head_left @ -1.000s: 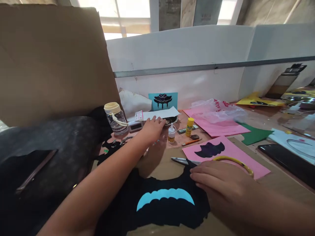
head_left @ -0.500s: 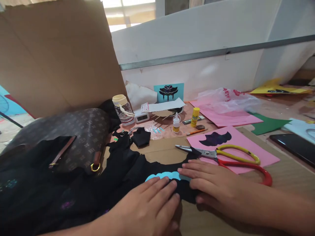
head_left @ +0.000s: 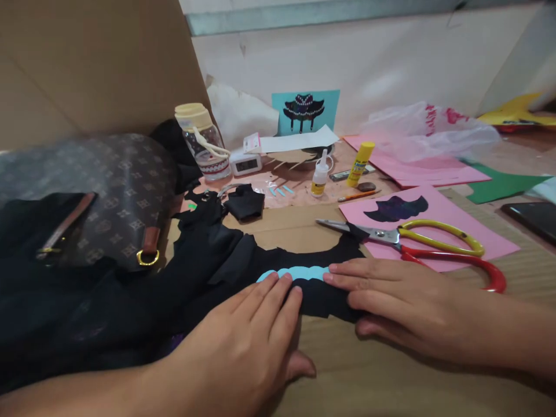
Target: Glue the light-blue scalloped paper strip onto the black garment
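Observation:
My left hand (head_left: 252,330) lies flat with its fingers stretched over the left part of a light-blue scalloped paper strip (head_left: 304,272). The strip rests on black cloth (head_left: 208,249), which spreads leftward in folds. From the right, my right hand (head_left: 399,289) presses its fingertips on the strip's right end and the cloth beside it. Neither hand grips anything that I can see. Just beyond the right hand, scissors (head_left: 380,234) with one yellow and one red handle lie partly on a pink sheet (head_left: 434,200). A black curved cutout (head_left: 395,208) is on that sheet.
A brown patterned bag (head_left: 125,191) stands at left before a tall cardboard sheet (head_left: 95,63). Farther back are a bottle (head_left: 204,145), a small clock (head_left: 245,163), a glue bottle (head_left: 319,179), a glue stick (head_left: 361,165) and a blue card (head_left: 330,104). A phone (head_left: 532,217) lies at right.
The view has tilted downward, so everything sits higher in the picture. Both hands stay on the blue strip; my left thumb now shows, spread to the side.

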Available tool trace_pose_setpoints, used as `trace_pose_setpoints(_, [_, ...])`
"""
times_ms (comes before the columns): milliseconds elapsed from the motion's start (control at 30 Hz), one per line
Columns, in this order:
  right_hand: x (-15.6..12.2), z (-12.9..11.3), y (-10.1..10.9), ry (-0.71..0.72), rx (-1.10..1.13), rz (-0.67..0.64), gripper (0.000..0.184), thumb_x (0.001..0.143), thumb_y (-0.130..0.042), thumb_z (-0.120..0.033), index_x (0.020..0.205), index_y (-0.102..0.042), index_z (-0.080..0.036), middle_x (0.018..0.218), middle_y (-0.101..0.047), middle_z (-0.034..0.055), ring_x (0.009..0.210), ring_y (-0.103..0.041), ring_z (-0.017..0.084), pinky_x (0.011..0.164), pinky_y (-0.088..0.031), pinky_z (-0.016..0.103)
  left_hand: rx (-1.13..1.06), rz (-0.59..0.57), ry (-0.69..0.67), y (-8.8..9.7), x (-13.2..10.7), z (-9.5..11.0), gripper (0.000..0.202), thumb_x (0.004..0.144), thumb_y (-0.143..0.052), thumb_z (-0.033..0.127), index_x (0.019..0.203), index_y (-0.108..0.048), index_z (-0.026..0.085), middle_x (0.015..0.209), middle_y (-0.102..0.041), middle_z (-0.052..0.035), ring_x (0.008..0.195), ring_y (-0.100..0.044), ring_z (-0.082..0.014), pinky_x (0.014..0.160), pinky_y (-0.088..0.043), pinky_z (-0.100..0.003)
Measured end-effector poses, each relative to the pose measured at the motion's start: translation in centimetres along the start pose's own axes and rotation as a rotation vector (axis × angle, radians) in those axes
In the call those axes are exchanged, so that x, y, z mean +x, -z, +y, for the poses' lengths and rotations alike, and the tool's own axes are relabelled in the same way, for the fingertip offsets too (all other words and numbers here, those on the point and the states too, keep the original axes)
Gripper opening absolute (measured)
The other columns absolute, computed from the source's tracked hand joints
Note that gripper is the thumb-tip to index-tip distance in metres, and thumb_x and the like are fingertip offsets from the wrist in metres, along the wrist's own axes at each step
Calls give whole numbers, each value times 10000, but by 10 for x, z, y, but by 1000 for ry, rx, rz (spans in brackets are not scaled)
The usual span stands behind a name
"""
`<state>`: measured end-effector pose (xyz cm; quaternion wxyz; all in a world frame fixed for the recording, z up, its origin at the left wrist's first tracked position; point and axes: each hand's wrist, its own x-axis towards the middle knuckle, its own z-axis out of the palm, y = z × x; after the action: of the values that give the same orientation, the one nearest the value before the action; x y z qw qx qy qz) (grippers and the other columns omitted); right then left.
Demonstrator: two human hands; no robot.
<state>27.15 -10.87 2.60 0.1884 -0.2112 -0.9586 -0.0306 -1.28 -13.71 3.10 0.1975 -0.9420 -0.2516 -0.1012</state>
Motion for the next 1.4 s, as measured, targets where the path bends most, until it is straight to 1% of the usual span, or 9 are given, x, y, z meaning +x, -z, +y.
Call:
trace_pose_setpoints(167, [-1, -1, 1, 30, -24, 48, 204, 1031, -544, -251, 1007, -700, -121, 1198, -776, 137, 1158, -710, 241, 1021, -570, 357, -16, -15, 27, 3, -1, -3, 518, 1104, -287, 345, 1217, -687, 37, 1212, -749, -178, 1081, -741, -313, 888, -596, -406])
trace_pose_setpoints(333, [-1, -1, 1, 15, -19, 32, 186, 1021, -562, -244, 1032, -707, -127, 1209, -772, 136, 1159, -715, 235, 1025, -576, 353, -194, -45, -13, -7, 2, -9, 579, 1092, -271, 480, 1410, -565, 96, 1474, -582, -167, 1327, -596, -307, 1042, -535, -430])
trace_pose_setpoints(633, [-6, 1, 5, 25, -23, 81, 141, 986, -624, -230, 959, -709, -121, 1042, -811, 117, 1005, -757, 208, 956, -589, 303, -128, -28, -11, -5, 8, -8, 603, 1101, -230, 443, 1275, -674, 73, 1371, -660, -164, 1233, -671, -277, 1013, -559, -372])
trace_pose_setpoints(733, [-7, 4, 5, -37, -14, 85, 155, 984, -632, -288, 1015, -676, -142, 1153, -788, 122, 1178, -698, 231, 1124, -485, 358, -116, -16, -11, -6, 7, -8, 603, 1097, -243, 454, 1285, -673, 76, 1375, -655, -173, 1228, -673, -283, 999, -570, -376])
trace_pose_setpoints(800, [-5, 7, 3, -94, 4, 20, 280, 1000, -598, -391, 1126, -634, -144, 1329, -713, 151, 1401, -534, 272, 1240, -343, 459, -109, -12, -16, -6, 6, -9, 594, 1097, -252, 448, 1285, -677, 78, 1371, -658, -173, 1220, -678, -285, 992, -576, -376])
trace_pose_setpoints(867, [-1, 9, 0, -153, 19, -63, 449, 1020, -522, -488, 1277, -565, -121, 1427, -639, 185, 1495, -401, 299, 1258, -278, 551, -108, -9, -18, -6, 6, -10, 588, 1096, -258, 447, 1280, -685, 86, 1363, -667, -165, 1208, -686, -281, 990, -579, -373])
trace_pose_setpoints(933, [1, 11, -2, -184, 16, -106, 519, 1039, -453, -516, 1338, -521, -97, 1440, -620, 210, 1497, -390, 322, 1234, -297, 607, -104, -2, -16, -8, 5, -9, 595, 1093, -263, 460, 1272, -693, 91, 1358, -671, -162, 1209, -686, -279, 993, -580, -369])
trace_pose_setpoints(1100, [1, 10, -4, -238, -29, -115, 425, 1036, -444, -530, 1086, -597, -137, 1472, -589, 219, 1486, -393, 378, 1216, -289, 661, -88, 2, -10, -14, 4, -7, 621, 1090, -253, 477, 1245, -711, 88, 1338, -680, -172, 1192, -696, -286, 974, -593, -377])
trace_pose_setpoints(1400, [-1, 5, -1, -210, -66, -37, 460, 1018, -492, -537, 1055, -656, -110, 1329, -696, 215, 1428, -488, 362, 1246, -255, 617, -89, 15, -13, -6, 8, -9, 578, 1095, -266, 435, 1240, -711, 95, 1335, -688, -157, 1172, -707, -273, 957, -604, -366])
